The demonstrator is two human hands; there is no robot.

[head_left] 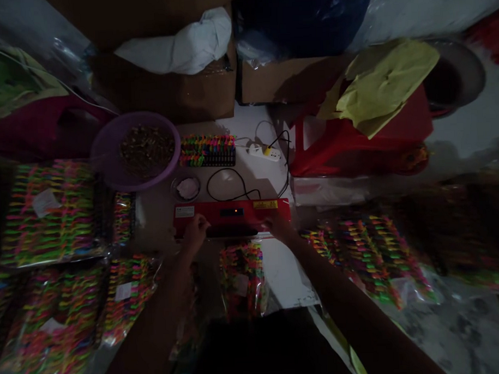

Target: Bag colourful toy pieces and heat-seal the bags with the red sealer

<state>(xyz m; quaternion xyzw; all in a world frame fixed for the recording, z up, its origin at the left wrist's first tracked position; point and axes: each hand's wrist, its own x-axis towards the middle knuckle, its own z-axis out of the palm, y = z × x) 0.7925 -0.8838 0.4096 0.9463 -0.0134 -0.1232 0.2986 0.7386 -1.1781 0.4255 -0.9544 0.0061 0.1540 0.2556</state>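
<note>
Heat sealer (234, 220), red and narrow, lies crosswise on the white surface (284, 276) with its long axis running left to right before the person, a small orange light glowing in its display. Clear plastic pack (242, 277) of brightly coloured pieces sits just on the person's side of it, between the forearms, its long axis pointing from the sealer toward the body, so the two lie about square to each other. From both sets of fingers the pack's filled body lies inward and nearer the person; the right hand (277, 224) is slightly closer to it sideways than the left hand (196, 228).

Left fingers are curled over the sealer's front edge, thumb and forefinger close together; right fingers are bent narrowly near its other end. In this dim light I cannot tell whether either pinches the pack's clear film, nor exactly where the pack's upper edge meets the sealer.

Beyond the sealer, a black cord (226, 199) loops near a white power strip (269, 153). A small bowl (185, 188) stands past the left hand, near a purple basin (174, 151) of small brownish pieces. Similar filled bags (49, 213) lie off to the left.
</note>
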